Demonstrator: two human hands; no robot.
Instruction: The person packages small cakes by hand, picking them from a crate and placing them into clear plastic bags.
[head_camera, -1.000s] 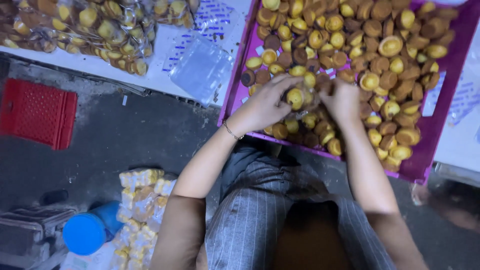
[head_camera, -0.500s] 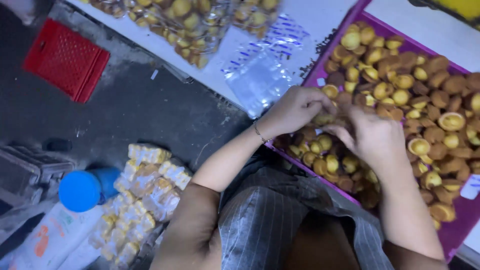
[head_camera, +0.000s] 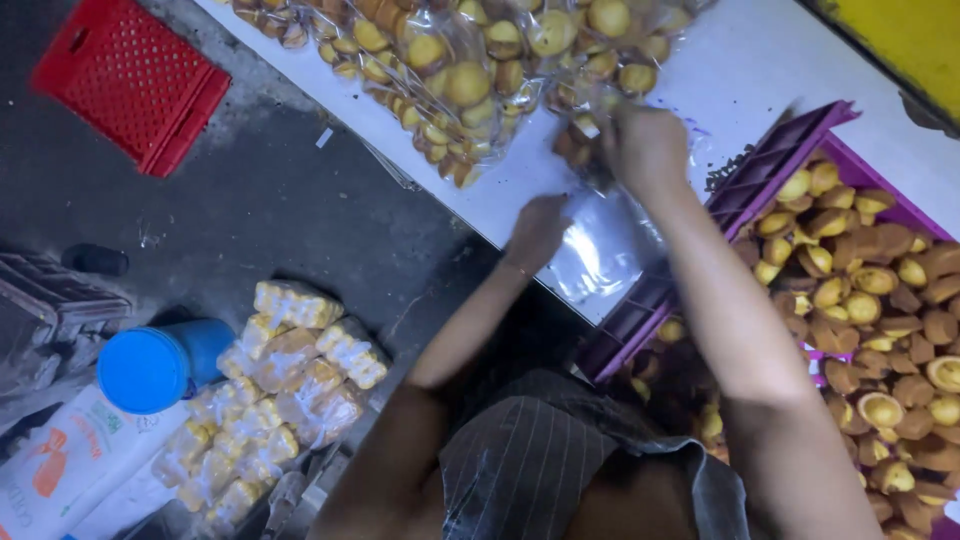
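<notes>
My right hand (head_camera: 648, 145) over white tabletop (head_camera: 740, 70), just beyond far corner of purple plastic tray (head_camera: 640, 320); grip clamped on small cluster of brown-yellow cakes (head_camera: 580, 140), cakes at fingertips on side away from tray. My left hand (head_camera: 537, 232) beside tray's left edge, fingers down on clear empty plastic bags (head_camera: 600, 250); grip state I cannot tell. Filled clear bags of cakes (head_camera: 460, 70) further from tray, past right hand.

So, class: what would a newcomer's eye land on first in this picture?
Probably the purple tray at right, heaped with small golden cakes. Next, the right hand holding cakes over the white table, the left hand on clear bags. A red crate sits top left.
</notes>
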